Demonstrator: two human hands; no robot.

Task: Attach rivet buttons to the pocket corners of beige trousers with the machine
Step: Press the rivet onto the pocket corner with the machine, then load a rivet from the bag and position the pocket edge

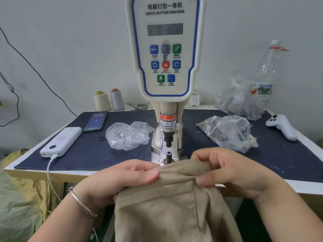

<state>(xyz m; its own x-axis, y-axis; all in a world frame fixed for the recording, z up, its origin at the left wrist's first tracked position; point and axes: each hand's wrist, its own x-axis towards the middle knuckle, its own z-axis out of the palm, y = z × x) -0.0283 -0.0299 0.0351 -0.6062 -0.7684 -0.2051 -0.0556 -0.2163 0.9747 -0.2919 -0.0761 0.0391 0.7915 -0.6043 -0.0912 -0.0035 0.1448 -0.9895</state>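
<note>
Head view shows our left hand pinching the folded top edge of the beige trousers between thumb and fingers, and our right hand pinching the same edge just to its right, fingers curled over the fold. Both grips hold cloth; neither is slack. The stretch of fabric between the two grips sits at the near edge of the worktop, directly in front of the machine, and the rest of the garment hangs down toward us.

We judge this to be the positioning step: the pocket corner must be brought over the lower die, which stands just beyond the fold, under the dark punch. To do it well we should keep the cloth flat and taut between our hands, slide it far enough that the corner centres on the die, and keep every fingertip well to the sides of the punch, as the warning label asks. Whether a rivet is already loaded we cannot tell.

To the left of the machine lies a clear plastic bag with small metal parts, then a phone and a white power bank. To the right lies another bag.
</note>
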